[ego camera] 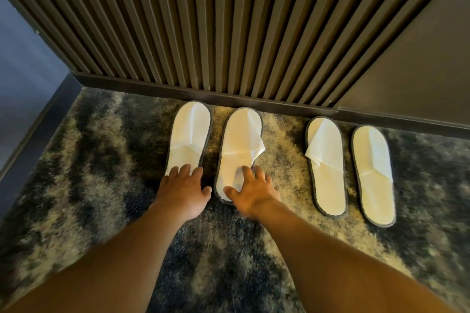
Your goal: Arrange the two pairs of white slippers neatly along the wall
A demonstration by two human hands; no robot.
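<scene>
4 white slippers lie on the mottled carpet [89,185], each with its long axis running away from the person and its toe end toward the slatted wall [203,33]. The far-left slipper [189,132] and the second slipper [240,145] sit side by side, their toes near the baseboard [254,103]. The third slipper [325,165] and the far-right slipper [372,173] form another pair well apart to the right, tilted slightly. The left hand [184,189] rests flat and spread on the far-left slipper's heel. The right hand [250,193], fingers loosely spread, presses on the second slipper's heel. No writing or label is readable on any slipper.
</scene>
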